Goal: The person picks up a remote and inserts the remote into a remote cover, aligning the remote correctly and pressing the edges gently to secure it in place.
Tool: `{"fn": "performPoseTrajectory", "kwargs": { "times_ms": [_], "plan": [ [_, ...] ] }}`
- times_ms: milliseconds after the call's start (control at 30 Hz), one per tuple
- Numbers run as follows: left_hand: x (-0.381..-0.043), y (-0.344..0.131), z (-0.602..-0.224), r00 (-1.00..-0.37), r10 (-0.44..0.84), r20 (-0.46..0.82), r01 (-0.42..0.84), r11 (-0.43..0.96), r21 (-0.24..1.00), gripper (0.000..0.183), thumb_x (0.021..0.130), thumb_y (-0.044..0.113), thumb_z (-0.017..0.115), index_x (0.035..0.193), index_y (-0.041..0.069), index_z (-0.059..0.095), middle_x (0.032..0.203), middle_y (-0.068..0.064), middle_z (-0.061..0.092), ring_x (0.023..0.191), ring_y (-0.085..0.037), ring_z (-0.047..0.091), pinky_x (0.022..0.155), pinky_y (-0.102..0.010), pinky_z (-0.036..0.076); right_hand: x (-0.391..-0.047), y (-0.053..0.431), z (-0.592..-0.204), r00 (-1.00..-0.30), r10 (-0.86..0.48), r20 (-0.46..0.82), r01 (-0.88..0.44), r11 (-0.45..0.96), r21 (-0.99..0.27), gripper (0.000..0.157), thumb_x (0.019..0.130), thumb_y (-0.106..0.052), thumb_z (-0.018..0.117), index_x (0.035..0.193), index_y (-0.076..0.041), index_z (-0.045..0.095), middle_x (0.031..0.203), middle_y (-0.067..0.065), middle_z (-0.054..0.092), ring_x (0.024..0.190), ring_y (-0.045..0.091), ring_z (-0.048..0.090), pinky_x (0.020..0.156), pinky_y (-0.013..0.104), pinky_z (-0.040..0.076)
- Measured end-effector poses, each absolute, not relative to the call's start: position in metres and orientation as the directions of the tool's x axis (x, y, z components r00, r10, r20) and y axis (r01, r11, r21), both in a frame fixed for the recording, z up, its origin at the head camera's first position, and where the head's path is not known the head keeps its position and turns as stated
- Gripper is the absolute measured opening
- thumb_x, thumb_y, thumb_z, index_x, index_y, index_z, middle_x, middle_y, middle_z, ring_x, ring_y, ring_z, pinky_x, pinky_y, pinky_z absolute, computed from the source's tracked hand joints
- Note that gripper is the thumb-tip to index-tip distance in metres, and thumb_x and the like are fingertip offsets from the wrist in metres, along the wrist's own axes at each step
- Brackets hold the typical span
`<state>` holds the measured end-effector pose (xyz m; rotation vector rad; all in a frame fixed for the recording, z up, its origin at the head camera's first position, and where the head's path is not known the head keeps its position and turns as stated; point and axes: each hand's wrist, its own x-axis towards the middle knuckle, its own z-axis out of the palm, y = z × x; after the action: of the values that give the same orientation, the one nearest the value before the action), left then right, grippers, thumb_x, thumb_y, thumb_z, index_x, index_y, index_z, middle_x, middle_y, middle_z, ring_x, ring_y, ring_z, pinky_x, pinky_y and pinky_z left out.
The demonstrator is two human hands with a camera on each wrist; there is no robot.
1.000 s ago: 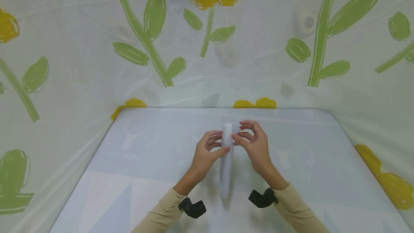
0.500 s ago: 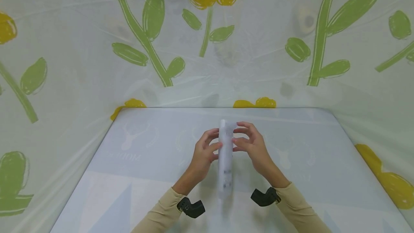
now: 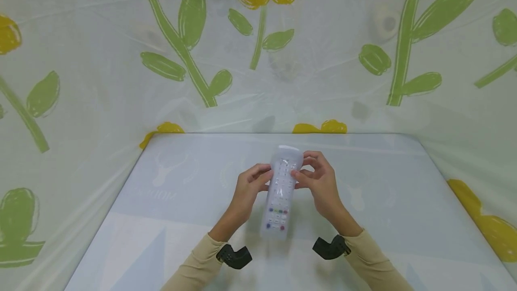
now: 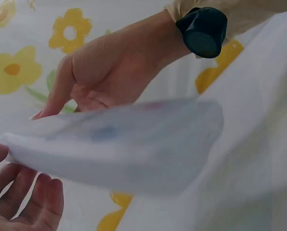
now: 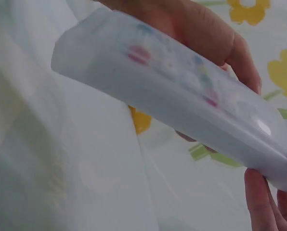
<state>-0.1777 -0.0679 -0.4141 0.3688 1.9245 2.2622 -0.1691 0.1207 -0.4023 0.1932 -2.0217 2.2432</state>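
Note:
A white remote control (image 3: 278,192) in a milky see-through sleeve is held above the table, its button face turned up. Red, blue and green buttons show near its lower end. My left hand (image 3: 247,188) pinches the left edge of it between thumb and fingers. On the opposite edge my right hand (image 3: 321,184) grips with the thumb on the face and fingers behind. The left wrist view shows the sleeve (image 4: 119,149) blurred, its loose end reaching past the buttons. In the right wrist view the remote's sleeve (image 5: 182,96) slants between both hands.
A pale table (image 3: 194,246) with faint printing lies below the hands. Behind it hangs a white curtain (image 3: 323,80) with yellow flowers and green leaves, which also runs along both sides. Each wrist carries a black camera (image 3: 235,256).
The remote has turned about its length from edge-on to face up, so its buttons now show. My left hand has moved slightly left, and both hands still hold it.

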Motion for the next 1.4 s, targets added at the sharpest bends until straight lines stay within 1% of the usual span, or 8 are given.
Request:
{"fn": "performPoseTrajectory", "kwargs": {
  "times_ms": [200,467,700,833,1000,1200,1300,1400],
  "plan": [
    [-0.177,-0.069,-0.415,-0.956,0.215,0.200,0.158,-0.197,0.968,0.027,0.092,0.010,0.061,0.116,-0.001,0.059,0.104,-0.015,0.057,0.087,-0.022,0.062,0.071,-0.035,0.057,-0.168,0.122,-0.402,-0.987,-0.014,0.161,-0.160,-0.054,-0.986,0.039,0.087,-0.003,0.066,0.121,-0.005,0.049,0.117,0.011,0.054,0.083,0.020,0.067,0.065,0.034,0.058],
    [-0.177,-0.068,-0.416,-0.957,0.158,0.244,0.199,-0.256,0.946,0.024,0.091,0.008,0.062,0.112,-0.003,0.059,0.101,-0.017,0.058,0.082,-0.023,0.062,0.064,-0.034,0.058,-0.168,0.121,-0.400,-0.982,-0.050,0.182,-0.181,-0.025,-0.983,0.038,0.087,-0.003,0.066,0.123,-0.006,0.053,0.115,0.012,0.058,0.081,0.020,0.065,0.063,0.035,0.057],
    [-0.178,-0.068,-0.418,-0.959,0.118,0.256,0.220,-0.250,0.943,0.022,0.090,0.011,0.064,0.109,-0.001,0.061,0.100,-0.017,0.059,0.078,-0.023,0.063,0.057,-0.035,0.057,-0.170,0.123,-0.400,-0.969,-0.094,0.227,-0.227,-0.013,-0.974,0.030,0.092,-0.007,0.060,0.121,-0.002,0.057,0.118,0.014,0.057,0.082,0.021,0.064,0.059,0.035,0.057],
    [-0.177,-0.068,-0.418,-0.961,0.104,0.255,0.223,-0.253,0.941,0.018,0.090,0.010,0.065,0.103,-0.002,0.063,0.096,-0.019,0.060,0.075,-0.023,0.063,0.053,-0.036,0.057,-0.171,0.122,-0.402,-0.967,-0.125,0.223,-0.226,0.014,-0.974,0.027,0.093,-0.011,0.059,0.119,-0.001,0.059,0.112,0.011,0.060,0.082,0.022,0.062,0.059,0.032,0.056],
    [-0.175,-0.068,-0.416,-0.962,0.109,0.249,0.218,-0.237,0.947,0.018,0.089,0.012,0.066,0.101,-0.002,0.064,0.094,-0.018,0.061,0.074,-0.023,0.062,0.052,-0.038,0.057,-0.171,0.120,-0.405,-0.969,-0.120,0.217,-0.220,0.010,-0.975,0.025,0.092,-0.010,0.061,0.114,0.001,0.062,0.104,0.009,0.061,0.077,0.022,0.062,0.057,0.027,0.053],
    [-0.173,-0.070,-0.410,-0.972,0.096,0.216,0.188,-0.241,0.952,0.014,0.089,0.007,0.066,0.098,-0.003,0.065,0.090,-0.016,0.061,0.071,-0.021,0.062,0.048,-0.036,0.055,-0.171,0.118,-0.406,-0.970,-0.111,0.218,-0.220,0.006,-0.975,0.024,0.091,-0.010,0.063,0.112,0.002,0.062,0.102,0.008,0.062,0.079,0.022,0.063,0.054,0.026,0.052],
    [-0.172,-0.070,-0.405,-0.977,0.108,0.184,0.153,-0.248,0.957,0.012,0.088,0.004,0.065,0.097,-0.004,0.065,0.090,-0.015,0.061,0.070,-0.020,0.061,0.045,-0.034,0.054,-0.171,0.118,-0.407,-0.970,-0.104,0.220,-0.222,0.010,-0.975,0.022,0.091,-0.010,0.062,0.108,0.004,0.063,0.098,0.006,0.063,0.075,0.021,0.062,0.053,0.026,0.051],
    [-0.172,-0.070,-0.400,-0.978,0.141,0.155,0.119,-0.234,0.965,0.012,0.088,0.004,0.065,0.097,-0.004,0.066,0.092,-0.015,0.061,0.071,-0.020,0.061,0.046,-0.035,0.055,-0.169,0.119,-0.407,-0.964,-0.093,0.248,-0.249,0.001,-0.969,0.018,0.091,-0.007,0.061,0.102,0.007,0.064,0.091,0.004,0.064,0.067,0.020,0.059,0.051,0.026,0.050]
  ]
}}
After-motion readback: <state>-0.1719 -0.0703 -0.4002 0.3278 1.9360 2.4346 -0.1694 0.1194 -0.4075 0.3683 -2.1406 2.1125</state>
